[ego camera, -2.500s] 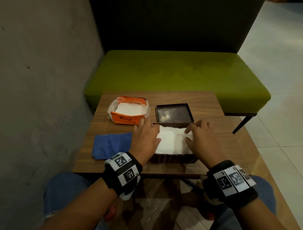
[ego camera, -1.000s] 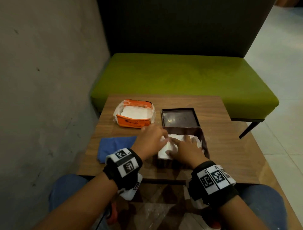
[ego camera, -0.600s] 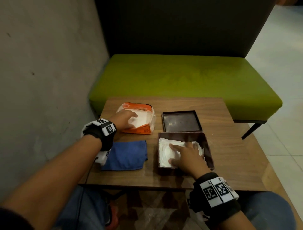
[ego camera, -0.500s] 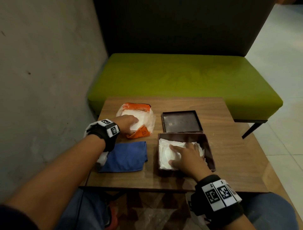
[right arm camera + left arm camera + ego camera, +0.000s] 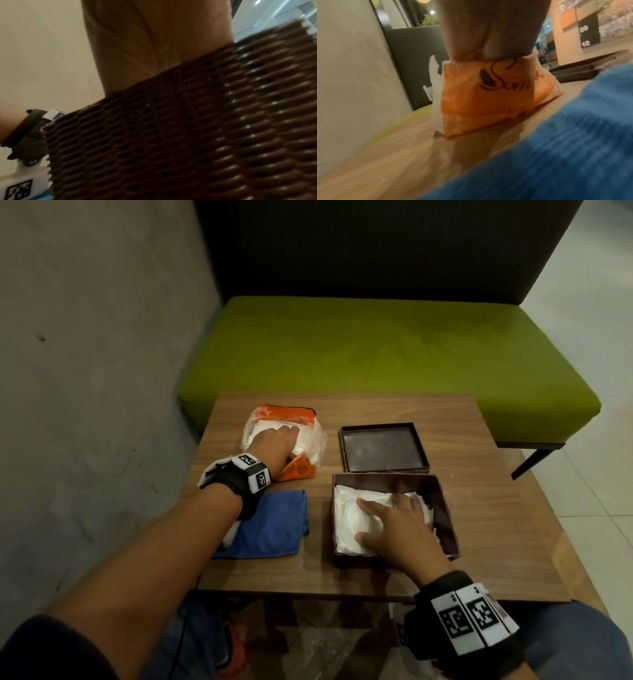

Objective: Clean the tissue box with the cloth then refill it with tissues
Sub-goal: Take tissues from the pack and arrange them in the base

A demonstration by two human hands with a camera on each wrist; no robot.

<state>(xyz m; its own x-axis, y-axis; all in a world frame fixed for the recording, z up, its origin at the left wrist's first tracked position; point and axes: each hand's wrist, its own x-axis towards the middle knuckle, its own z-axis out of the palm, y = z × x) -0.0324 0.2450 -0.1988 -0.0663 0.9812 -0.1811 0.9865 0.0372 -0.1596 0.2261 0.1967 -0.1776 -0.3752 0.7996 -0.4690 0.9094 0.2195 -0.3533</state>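
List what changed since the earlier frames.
The left hand left the tissue box, reached to the orange tissue pack and grips its tissues, tilting the pack. The right hand stayed pressing the tissues in the box. Lid and blue cloth unmoved.

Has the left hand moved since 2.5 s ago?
Yes. The left hand has left the tissue box and gone away from the person and left, past the blue cloth, into the orange tissue pack near the table's far edge.

You face a green bench at upper center, its dark backrest above. A grey wall fills the left; pale floor tiles run down the right.
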